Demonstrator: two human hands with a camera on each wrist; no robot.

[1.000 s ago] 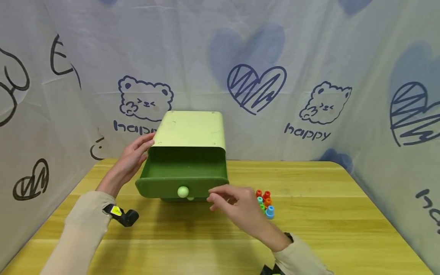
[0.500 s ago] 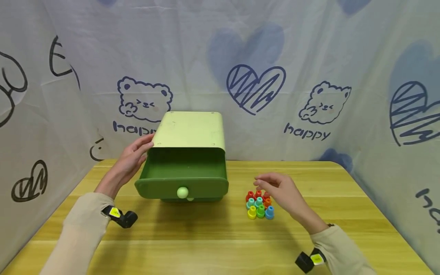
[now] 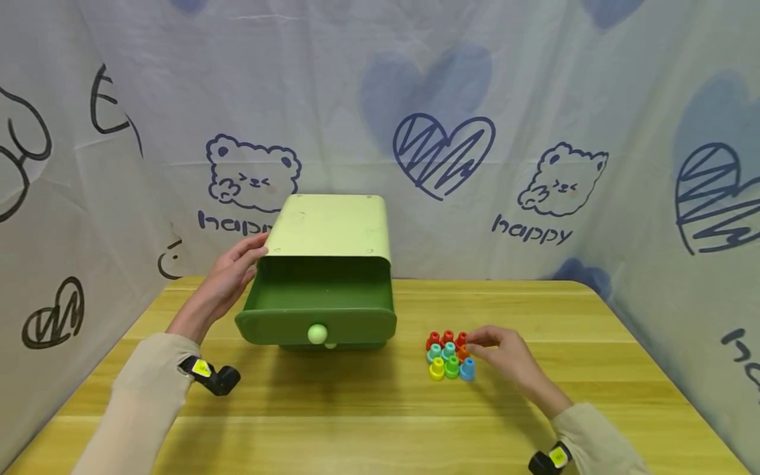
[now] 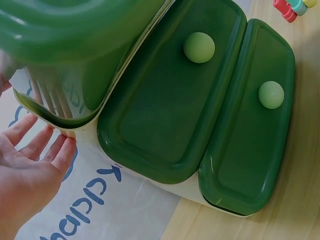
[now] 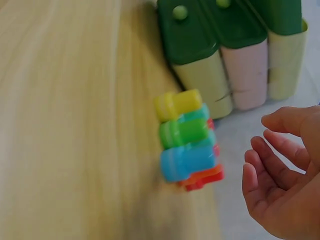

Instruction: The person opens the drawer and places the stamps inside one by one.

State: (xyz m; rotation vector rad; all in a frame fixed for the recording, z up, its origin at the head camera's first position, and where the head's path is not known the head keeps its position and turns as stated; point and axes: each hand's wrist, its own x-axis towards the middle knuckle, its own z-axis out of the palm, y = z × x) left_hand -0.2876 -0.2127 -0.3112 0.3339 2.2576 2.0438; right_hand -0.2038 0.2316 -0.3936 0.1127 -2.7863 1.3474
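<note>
A small cabinet (image 3: 332,224) with a pale top has its dark green upper drawer (image 3: 267,326) pulled out; the inside that shows holds nothing. My left hand (image 3: 228,277) rests against the cabinet's left side, fingers extended, and appears at the lower left of the left wrist view. Beside a cluster of toy pegs, my right hand (image 3: 507,359) reaches down with thumb and fingers apart, fingertips by the orange peg (image 3: 463,355). Blue (image 3: 468,369), green (image 3: 452,367) and yellow (image 3: 437,369) pegs form the front row. In the right wrist view, nothing lies between the fingers.
Two lower drawers, the middle one (image 4: 165,110) and the bottom one (image 4: 245,135), are closed, each with a round knob. Teal (image 3: 435,353) and red (image 3: 448,338) pegs stand behind the front row. A printed cloth (image 3: 534,99) hangs behind the wooden table (image 3: 380,435).
My right hand has moved from the drawer front to the right, then down beside the pegs, uncovering most of them. The left hand and the cabinet have stayed put.
</note>
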